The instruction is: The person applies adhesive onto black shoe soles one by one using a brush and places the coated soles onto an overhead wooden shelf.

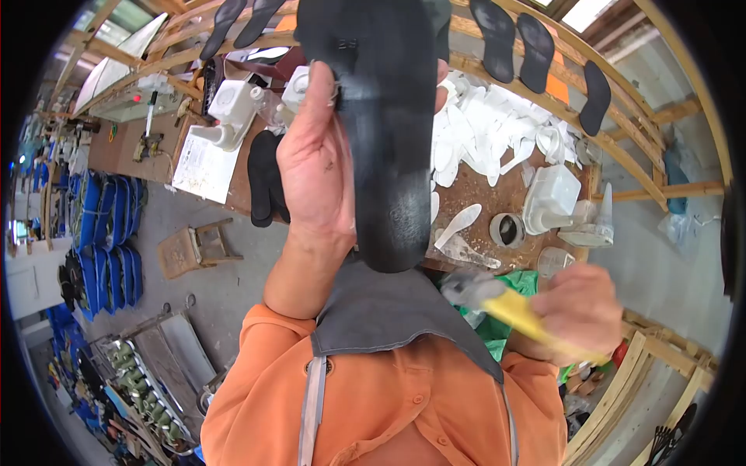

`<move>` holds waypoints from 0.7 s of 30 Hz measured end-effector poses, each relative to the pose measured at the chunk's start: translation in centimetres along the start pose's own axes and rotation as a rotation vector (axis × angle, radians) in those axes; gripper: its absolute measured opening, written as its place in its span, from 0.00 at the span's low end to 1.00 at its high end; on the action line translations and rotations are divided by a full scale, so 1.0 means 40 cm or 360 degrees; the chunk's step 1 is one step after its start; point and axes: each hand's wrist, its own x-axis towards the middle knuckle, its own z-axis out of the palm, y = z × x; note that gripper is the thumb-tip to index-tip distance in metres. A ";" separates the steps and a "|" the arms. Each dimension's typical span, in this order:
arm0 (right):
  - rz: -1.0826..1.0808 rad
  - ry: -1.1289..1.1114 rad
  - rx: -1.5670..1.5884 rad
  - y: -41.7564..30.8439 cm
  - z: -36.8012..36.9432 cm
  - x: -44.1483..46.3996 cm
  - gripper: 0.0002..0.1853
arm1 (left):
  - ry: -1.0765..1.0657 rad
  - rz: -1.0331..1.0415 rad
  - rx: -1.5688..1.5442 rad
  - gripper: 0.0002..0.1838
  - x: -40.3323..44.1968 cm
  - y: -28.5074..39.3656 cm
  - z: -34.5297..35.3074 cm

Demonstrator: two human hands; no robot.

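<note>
My left hand [315, 163] grips a black insole [392, 147] upright in front of me, thumb on its near face and fingertips showing past the far edge. A small mark is pressed into its upper part, too small to read. Lower right, my right hand [579, 311] is closed round a yellow-handled brush [509, 307]. Its greyish head points toward the insole's lower end, apart from it. Hand and brush are smeared by motion, so the bristles are unclear.
A brown workbench [486, 182] carries a heap of white insole-shaped pieces [497, 124], white plastic bottles [552, 198], a small round cup [507, 231] and more black insoles [266, 179]. Black insoles [536, 53] stand along a wooden rack. A wooden stool [198, 247] is at left.
</note>
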 end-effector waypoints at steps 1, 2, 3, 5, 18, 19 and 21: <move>0.0159 0.0065 0.0034 -0.010 -0.012 -0.002 0.07 | -0.0010 -0.0006 0.0020 0.26 0.004 -0.009 0.010; 0.0254 0.0413 0.0232 -0.006 0.028 0.012 0.08 | -0.0038 -0.0033 0.0032 0.26 0.004 -0.019 0.022; 0.0329 0.0761 0.0440 0.001 0.077 0.037 0.09 | -0.0016 -0.0024 0.0031 0.26 0.000 -0.029 0.034; 0.0634 0.0772 0.0428 -0.005 0.094 0.069 0.08 | 0.0028 -0.0005 0.0055 0.27 -0.013 -0.040 0.049; 0.0925 0.0957 0.0530 0.040 0.008 0.155 0.10 | -0.0297 -0.0122 -0.0256 0.29 -0.081 -0.042 0.006; 0.0811 0.0859 0.0426 0.038 0.002 0.158 0.09 | -0.0230 -0.0112 -0.0312 0.29 -0.090 -0.045 0.003; 0.0583 0.0664 0.0217 0.034 -0.011 0.162 0.09 | -0.0096 -0.0095 -0.0420 0.31 -0.100 -0.049 0.002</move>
